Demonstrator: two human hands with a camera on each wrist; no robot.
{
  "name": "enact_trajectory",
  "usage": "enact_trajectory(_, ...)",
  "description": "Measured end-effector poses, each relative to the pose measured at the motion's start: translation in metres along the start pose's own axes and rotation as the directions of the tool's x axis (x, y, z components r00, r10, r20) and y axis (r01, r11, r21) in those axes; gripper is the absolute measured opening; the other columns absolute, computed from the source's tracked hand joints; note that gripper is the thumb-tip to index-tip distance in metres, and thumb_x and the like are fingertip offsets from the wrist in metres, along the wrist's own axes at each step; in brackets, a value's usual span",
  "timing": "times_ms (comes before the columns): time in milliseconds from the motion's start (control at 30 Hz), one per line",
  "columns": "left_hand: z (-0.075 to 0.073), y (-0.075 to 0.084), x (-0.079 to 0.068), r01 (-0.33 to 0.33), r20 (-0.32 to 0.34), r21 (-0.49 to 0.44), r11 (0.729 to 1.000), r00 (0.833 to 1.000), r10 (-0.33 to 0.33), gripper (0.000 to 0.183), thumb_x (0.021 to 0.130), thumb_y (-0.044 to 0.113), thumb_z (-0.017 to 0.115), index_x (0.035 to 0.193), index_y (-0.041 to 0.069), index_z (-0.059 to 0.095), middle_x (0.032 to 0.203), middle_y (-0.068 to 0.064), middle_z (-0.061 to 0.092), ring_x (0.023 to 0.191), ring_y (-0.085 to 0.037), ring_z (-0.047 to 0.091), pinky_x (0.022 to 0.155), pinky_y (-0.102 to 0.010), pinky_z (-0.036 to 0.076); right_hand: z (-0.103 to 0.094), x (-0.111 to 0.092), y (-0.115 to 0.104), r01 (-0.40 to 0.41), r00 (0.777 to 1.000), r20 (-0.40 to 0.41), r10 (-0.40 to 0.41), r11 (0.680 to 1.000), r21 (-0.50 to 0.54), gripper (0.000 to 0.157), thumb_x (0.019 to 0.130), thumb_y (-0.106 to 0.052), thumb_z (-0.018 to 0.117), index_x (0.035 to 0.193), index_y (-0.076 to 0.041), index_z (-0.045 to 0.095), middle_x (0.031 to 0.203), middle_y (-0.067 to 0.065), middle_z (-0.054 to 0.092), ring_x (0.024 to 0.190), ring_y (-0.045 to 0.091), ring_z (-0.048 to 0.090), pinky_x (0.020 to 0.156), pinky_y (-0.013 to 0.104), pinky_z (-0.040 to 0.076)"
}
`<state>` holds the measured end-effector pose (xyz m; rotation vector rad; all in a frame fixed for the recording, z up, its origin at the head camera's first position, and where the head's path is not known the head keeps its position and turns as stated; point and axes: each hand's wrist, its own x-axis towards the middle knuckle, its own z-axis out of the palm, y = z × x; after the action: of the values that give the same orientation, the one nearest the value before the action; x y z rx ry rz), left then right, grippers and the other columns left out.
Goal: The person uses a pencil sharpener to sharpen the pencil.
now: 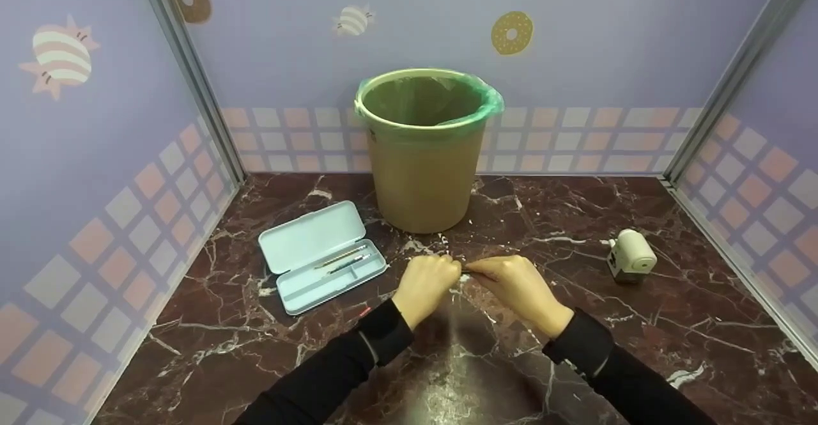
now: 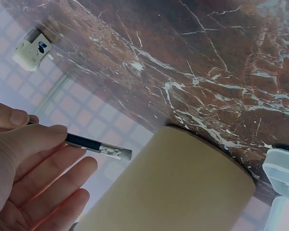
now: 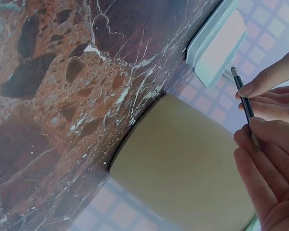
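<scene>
Pencil (image 2: 84,142), dark-barrelled with a metal ferrule and grey eraser; count: one in hand. Writing: the dark mark on the cream device (image 1: 632,255) cannot be made out, and the small mark below the rim of the bin (image 1: 425,182) is too small to read. Position: the pencil is held between both hands, above the marbled table (image 1: 639,335) and on the near side of the bin. Left hand (image 1: 429,284): thumb and finger pinch the barrel towards the eraser, other fingers spread. Right hand (image 1: 521,287): thumb and fingers pinch the point end. Count: one open pale-blue case (image 1: 312,236), left of the hands, containing two slim writing tools (image 1: 348,264); one bin with green liner (image 1: 492,100); one cream device, at right.
</scene>
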<state>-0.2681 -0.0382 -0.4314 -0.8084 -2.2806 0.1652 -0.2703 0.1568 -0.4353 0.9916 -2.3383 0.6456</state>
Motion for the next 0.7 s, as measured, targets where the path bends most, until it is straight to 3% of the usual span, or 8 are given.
enact_trajectory(167,0.002,-0.008,-0.003,0.023,-0.028,-0.139,0.99,0.999,-0.027,0.013,0.084,0.015,0.076,0.074,0.016,0.067,0.072,0.005,0.07,0.058,-0.012,0.066,0.051,-0.027,0.051,-0.005,-0.003,0.004,-0.121,0.993,0.016,0.12,0.976,0.18,0.021,0.085,0.001,0.077,0.105,-0.005,0.08,0.097,0.008,0.081,0.085,0.021,0.078,0.078,0.03,0.063)
enact_trajectory(300,0.0,-0.016,-0.007,0.103,0.013,-0.324,0.94,0.994,-0.104,0.01,0.087,0.024,0.079,0.09,0.015,0.076,0.084,0.003,0.077,0.067,-0.015,0.071,0.058,-0.029,0.056,-0.009,-0.006,0.01,-0.242,0.97,0.057,0.237,0.913,0.328,0.021,0.086,0.002,0.075,0.107,-0.002,0.079,0.099,0.013,0.081,0.085,0.024,0.078,0.078,0.023,0.062)
enact_trajectory(500,-0.001,-0.027,-0.013,0.238,0.14,-0.53,0.814,0.971,-0.193,0.018,0.086,0.024,0.08,0.102,0.017,0.08,0.101,0.001,0.081,0.081,-0.018,0.076,0.07,-0.035,0.06,-0.013,-0.01,0.02,-0.356,0.933,0.142,0.33,0.806,0.473,0.021,0.088,-0.005,0.076,0.108,-0.001,0.078,0.104,0.017,0.08,0.085,0.004,0.076,0.078,0.018,0.06)
enact_trajectory(600,0.0,-0.032,-0.016,0.287,0.178,-0.63,0.722,0.958,-0.225,0.017,0.086,0.019,0.081,0.102,0.015,0.081,0.102,-0.002,0.081,0.081,-0.017,0.075,0.072,-0.032,0.06,-0.014,-0.013,0.023,-0.387,0.921,0.179,0.346,0.762,0.519,0.022,0.09,-0.01,0.076,0.11,-0.001,0.078,0.105,0.018,0.079,0.084,-0.002,0.074,0.074,0.018,0.06)
enact_trajectory(700,0.0,-0.036,-0.019,0.325,0.21,-0.706,0.629,0.944,-0.253,0.015,0.086,0.018,0.08,0.101,0.013,0.081,0.1,-0.004,0.082,0.079,-0.015,0.075,0.072,-0.026,0.058,-0.016,-0.015,0.027,-0.399,0.916,0.194,0.351,0.751,0.526,0.022,0.09,-0.011,0.076,0.11,-0.003,0.078,0.106,0.02,0.079,0.083,-0.002,0.074,0.07,0.018,0.059)
